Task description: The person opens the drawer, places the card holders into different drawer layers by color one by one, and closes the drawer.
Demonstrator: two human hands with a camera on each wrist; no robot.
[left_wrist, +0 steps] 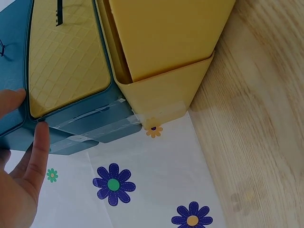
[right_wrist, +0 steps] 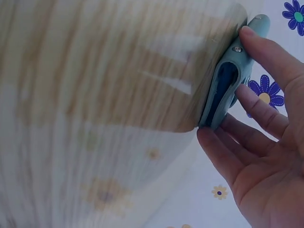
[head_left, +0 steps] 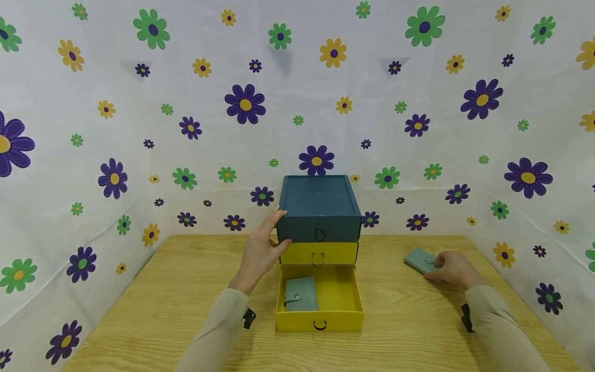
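Note:
In the head view my right hand (head_left: 457,268) grips a pale green wallet (head_left: 420,260) at the right of the table. The right wrist view shows that wallet (right_wrist: 230,73) edge-on, its fold and snap visible, with thumb and fingertips against it. My left hand (head_left: 260,251) touches the left front edge of a small drawer unit (head_left: 321,196) with fairly straight fingers. The unit has a blue top and yellow drawers. Its bottom yellow drawer (head_left: 341,321) is pulled out, and a second pale green wallet (head_left: 304,294) with a snap strap lies in its left part.
The drawer unit stands on a wood-grain table (head_left: 195,289), near its back edge. White flower-print sheeting (head_left: 288,82) rises behind and at both sides. In the left wrist view, clear tape (left_wrist: 90,133) runs along the unit's side.

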